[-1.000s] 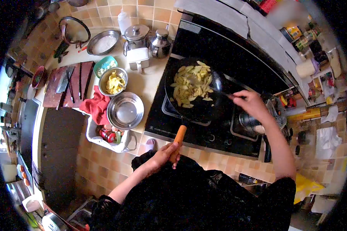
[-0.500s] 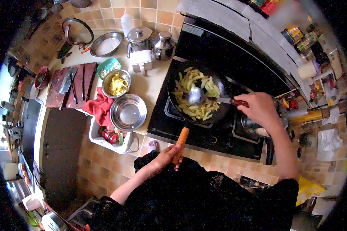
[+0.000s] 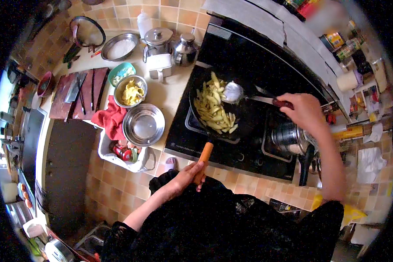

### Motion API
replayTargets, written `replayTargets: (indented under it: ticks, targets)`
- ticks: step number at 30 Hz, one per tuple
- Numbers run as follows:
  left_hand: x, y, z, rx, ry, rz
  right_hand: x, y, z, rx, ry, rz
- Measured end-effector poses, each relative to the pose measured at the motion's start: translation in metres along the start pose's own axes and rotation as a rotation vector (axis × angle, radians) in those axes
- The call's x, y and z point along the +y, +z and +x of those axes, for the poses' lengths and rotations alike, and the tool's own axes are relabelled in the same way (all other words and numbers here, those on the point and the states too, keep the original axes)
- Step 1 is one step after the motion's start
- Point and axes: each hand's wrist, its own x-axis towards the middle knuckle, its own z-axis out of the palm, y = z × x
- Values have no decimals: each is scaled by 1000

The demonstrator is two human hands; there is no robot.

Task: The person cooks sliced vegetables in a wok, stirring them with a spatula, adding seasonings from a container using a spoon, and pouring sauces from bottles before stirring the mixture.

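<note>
My left hand is closed round the wooden handle of the one wok; the handle points back toward me, leaning slightly left at my end. My right hand grasps the dark red-brown grip of one metal ladle. The ladle's long axis runs crosswise, its head pointing left and slightly away from me, inside the wok beside the pale slices. These lie in a heap on the wok's left side, overlapping too much to count.

The wok sits over the left burner of the cooktop. Over the right one is a metal pot, its single black handle pointing toward me.

Left of the cooktop, the bench carries three round steel vessels: a shiny bowl nearest me, a bowl of yellow pieces and a basin of white powder. One teal bowl stands between the last two. Further left, one cleaver lies on the dark red cutting board.
</note>
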Motion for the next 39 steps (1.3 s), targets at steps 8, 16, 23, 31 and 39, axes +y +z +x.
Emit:
replayTargets:
  ticks: [8,16,23,31,39]
  targets:
    - [-1,-1,1,-11,-8,5,4,-2,-14,-395,-19,152]
    - [-7,-6,6,-34,0,-12,23,51,-31,-340,595,1079]
    - [2,-2,-1,-19,-12,15,19,116,-29,-65,187,704]
    - [5,-2,-1,-16,-43,-3,-7,54,-94,135,243,227]
    - [-11,-21,7,105,-39,95,-25,157,-144,190,532,341]
